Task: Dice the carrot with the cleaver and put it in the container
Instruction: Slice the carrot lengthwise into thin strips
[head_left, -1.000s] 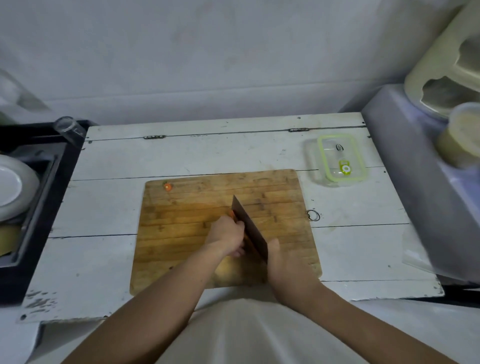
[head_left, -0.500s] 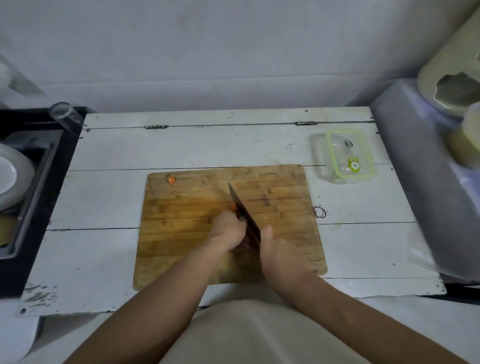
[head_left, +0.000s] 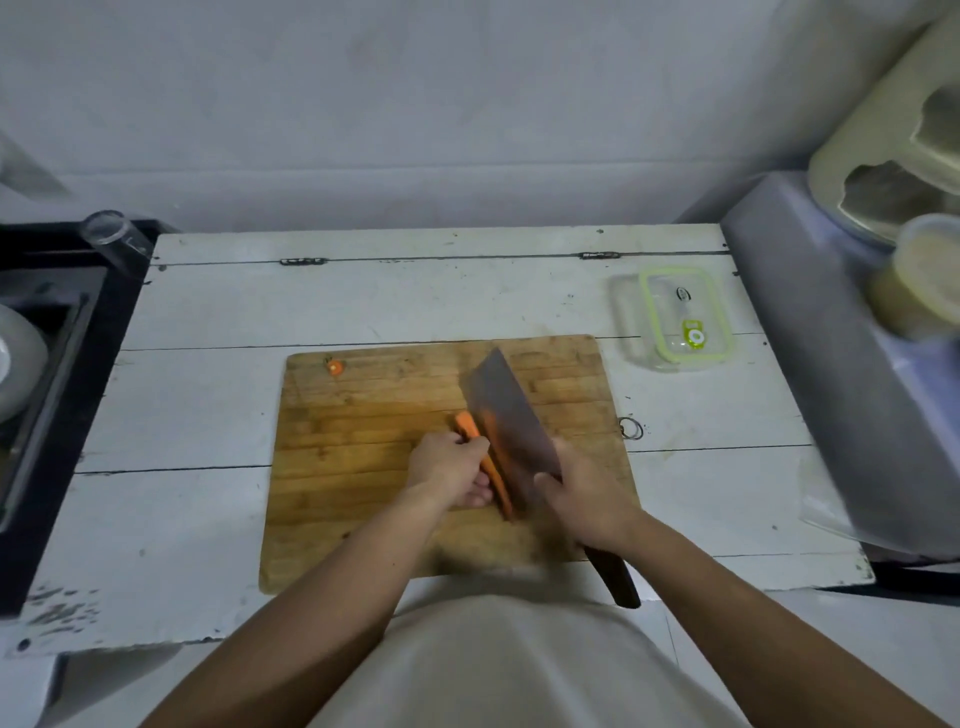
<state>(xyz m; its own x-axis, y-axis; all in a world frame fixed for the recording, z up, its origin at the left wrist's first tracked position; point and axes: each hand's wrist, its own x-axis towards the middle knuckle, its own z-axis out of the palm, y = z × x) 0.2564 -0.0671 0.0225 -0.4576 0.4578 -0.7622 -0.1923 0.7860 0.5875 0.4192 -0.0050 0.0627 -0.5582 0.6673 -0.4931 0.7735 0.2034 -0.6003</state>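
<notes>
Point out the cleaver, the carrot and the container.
cleaver (head_left: 511, 421): head view, on the flat of the blade.
carrot (head_left: 467, 427): head view, on the exposed far end beyond the fingers.
container (head_left: 722, 340): head view, on the green rim at its near right corner.

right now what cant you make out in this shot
Head view only:
- Carrot: its near part hidden under the left hand.
- Cleaver: cutting edge blurred; handle partly wrapped by the right hand.
- Container: label too small to read.
- Plate: cut off by the left edge.
</notes>
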